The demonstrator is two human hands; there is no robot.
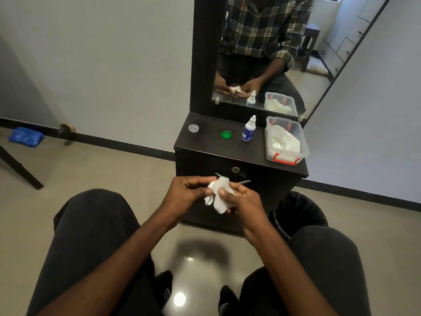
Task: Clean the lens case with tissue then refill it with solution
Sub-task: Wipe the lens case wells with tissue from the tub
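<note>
My left hand (pixel 185 192) and my right hand (pixel 243 201) meet in front of the dark cabinet, both closed around a crumpled white tissue (pixel 219 193). The lens case is wrapped inside the tissue and hidden. On the cabinet top (pixel 205 142) lie a clear cap (pixel 193 128) at the left and a green cap (pixel 226 134) nearer the middle. A small solution bottle (pixel 249 129) with a blue label and white nozzle stands upright to the right of the green cap.
A clear plastic box (pixel 286 142) with red clips holds white tissues at the cabinet's right end. A mirror (pixel 273 53) rises behind it. A black bin (pixel 298 213) sits on the floor by my right knee. A blue packet (pixel 25 136) lies far left.
</note>
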